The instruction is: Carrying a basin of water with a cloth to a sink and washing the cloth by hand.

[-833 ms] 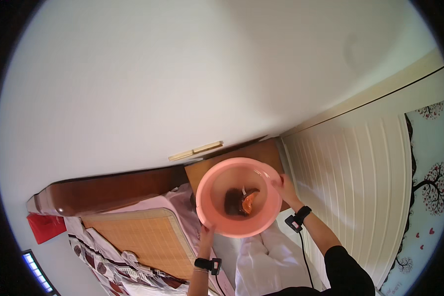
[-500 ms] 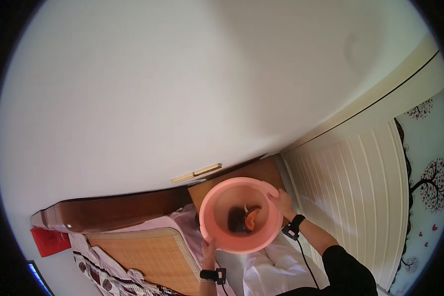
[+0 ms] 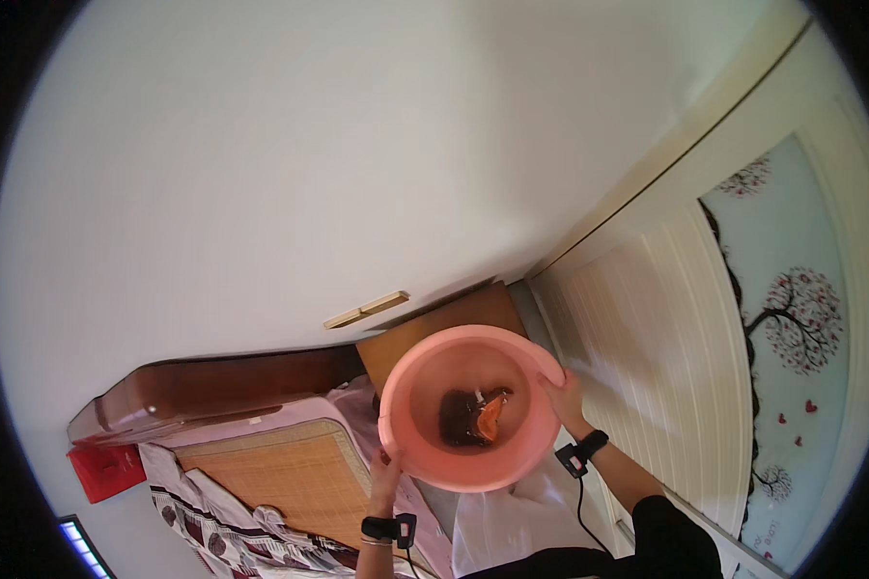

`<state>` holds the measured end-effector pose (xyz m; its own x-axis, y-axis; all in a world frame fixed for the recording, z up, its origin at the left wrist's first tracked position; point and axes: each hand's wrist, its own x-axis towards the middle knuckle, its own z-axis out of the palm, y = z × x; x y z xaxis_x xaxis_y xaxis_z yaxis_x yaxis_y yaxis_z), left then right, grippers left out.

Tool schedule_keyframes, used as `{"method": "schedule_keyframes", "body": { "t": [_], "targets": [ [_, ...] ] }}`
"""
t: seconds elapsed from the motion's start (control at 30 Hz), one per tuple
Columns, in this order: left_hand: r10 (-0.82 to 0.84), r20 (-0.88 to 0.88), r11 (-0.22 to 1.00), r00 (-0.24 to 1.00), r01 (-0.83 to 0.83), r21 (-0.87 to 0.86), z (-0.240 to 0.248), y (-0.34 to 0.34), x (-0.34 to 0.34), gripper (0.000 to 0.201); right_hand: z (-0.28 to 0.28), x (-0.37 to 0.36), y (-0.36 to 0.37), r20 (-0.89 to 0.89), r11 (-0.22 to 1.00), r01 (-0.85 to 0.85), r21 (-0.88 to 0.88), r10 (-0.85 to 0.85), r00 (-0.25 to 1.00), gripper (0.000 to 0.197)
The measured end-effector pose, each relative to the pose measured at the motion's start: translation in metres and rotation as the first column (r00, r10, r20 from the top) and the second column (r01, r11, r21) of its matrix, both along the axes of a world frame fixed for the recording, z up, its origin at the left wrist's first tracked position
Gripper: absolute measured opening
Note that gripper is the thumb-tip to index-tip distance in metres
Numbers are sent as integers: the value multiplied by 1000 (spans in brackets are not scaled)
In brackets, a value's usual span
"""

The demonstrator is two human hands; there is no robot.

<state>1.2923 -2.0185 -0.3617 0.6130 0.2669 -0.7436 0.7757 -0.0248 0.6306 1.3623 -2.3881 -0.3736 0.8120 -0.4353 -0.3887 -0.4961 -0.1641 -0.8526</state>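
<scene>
1. Head view: a pink basin (image 3: pixel 473 473) is held in front of the body, with 2 hands at its rim; it sits slightly higher in the picture than 0.5 s ago, a small change.
2. Left hand (image 3: pixel 384 470) is clamped on the rim at the near left; right hand (image 3: pixel 564 398) is clamped on the opposite side; both grips match those of 0.5 s ago.
3. The larger change is in the surroundings; the tree-patterned panel (image 3: pixel 801 203) now reaches further into the picture from the right, and the ribbed white panel (image 3: pixel 647 338) shows narrower; I judge that the head, perhaps the whole body, is turning rightward.
4. Inside the basin lie a dark object (image 3: pixel 456 420) and an orange piece (image 3: pixel 489 422), side by side; their kind is hard to tell, and they look much as before.
5. Beyond the basin's far rim shows a brown wooden surface (image 3: pixel 483 307); whether the basin's underside touches it is hidden.
6. For the work in hand, this seems to mean that the basin is held up and kept fairly level; neither hand has let go.
</scene>
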Motion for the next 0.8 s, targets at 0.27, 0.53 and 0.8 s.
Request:
{"method": "schedule_keyframes", "body": {
  "t": [0.27, 0.53, 0.8],
  "targets": [
    [-635, 177, 750, 752, 544, 377, 88, -32, 36, 39, 81, -112, -37, 40, 938, 283, -198, -281, 959, 35],
    [-838, 391, 495, 381, 833, 248, 199, -116, 78, 40, 187, -234, -30, 135, 678, 716, 169, -735, 664, 31],
    [-914, 363, -44, -182, 933, 356, 280, -205, -2, 44, 233, -428, 52, 142, 231, 934, 274, -970, 199, 29]
  ]
}}
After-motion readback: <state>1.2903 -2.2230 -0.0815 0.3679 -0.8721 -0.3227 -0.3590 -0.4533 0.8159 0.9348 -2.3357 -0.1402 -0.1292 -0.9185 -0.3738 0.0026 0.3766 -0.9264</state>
